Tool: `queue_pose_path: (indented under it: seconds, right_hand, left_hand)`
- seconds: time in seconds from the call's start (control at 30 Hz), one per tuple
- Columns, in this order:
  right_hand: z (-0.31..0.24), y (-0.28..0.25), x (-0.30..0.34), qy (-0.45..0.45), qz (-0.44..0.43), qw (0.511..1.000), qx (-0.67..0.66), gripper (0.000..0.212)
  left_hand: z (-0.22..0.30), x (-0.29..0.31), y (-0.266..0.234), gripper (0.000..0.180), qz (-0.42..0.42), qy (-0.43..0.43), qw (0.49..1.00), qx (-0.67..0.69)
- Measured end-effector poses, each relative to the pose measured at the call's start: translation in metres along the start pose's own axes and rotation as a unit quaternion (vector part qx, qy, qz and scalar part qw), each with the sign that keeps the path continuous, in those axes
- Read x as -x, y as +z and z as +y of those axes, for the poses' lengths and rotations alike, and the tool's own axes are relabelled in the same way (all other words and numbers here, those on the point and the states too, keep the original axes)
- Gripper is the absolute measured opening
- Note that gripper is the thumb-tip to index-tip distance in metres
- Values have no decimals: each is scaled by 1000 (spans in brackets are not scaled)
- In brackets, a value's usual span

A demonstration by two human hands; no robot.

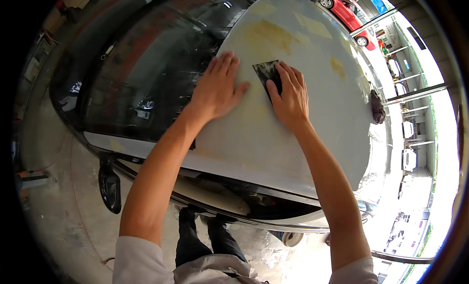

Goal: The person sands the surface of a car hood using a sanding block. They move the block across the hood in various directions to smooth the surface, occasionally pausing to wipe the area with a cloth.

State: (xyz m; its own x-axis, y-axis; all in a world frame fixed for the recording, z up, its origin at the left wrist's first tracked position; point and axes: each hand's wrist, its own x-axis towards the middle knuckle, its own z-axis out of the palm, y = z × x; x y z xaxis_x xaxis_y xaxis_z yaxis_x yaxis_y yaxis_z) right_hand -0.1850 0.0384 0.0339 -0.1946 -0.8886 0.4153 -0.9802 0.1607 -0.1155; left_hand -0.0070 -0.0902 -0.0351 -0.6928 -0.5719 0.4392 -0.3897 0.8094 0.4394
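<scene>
grey car roof (254, 137), mottled yellowish patches (273, 35)

A red car (345, 16) at upper right, a white car (409, 159) (small, near the glare) below, concrete floor (56, 225) at left.

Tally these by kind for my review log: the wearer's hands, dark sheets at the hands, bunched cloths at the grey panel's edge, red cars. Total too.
Hands: 2 (left hand, right hand)
Dark sheet: 1
Cloth: 1
Red car: 1
Total: 5
</scene>
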Motion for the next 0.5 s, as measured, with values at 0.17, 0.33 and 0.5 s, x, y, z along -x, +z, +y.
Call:
queue_pose_path:
  seconds: [0.17,0.33,0.5]
  right_hand:
    - [10,1,-6,-8,-13,999,32,55]
    - [2,-39,-46,93,-197,976,28,75]
    - [14,-36,-72,142,-255,956,29,67]
  left_hand:
    - [61,71,-27,77,-30,29,999,-4]
    - [91,124,-39,77,-30,23,999,-18]
    - [92,136,-25,54,131,20,991,19]
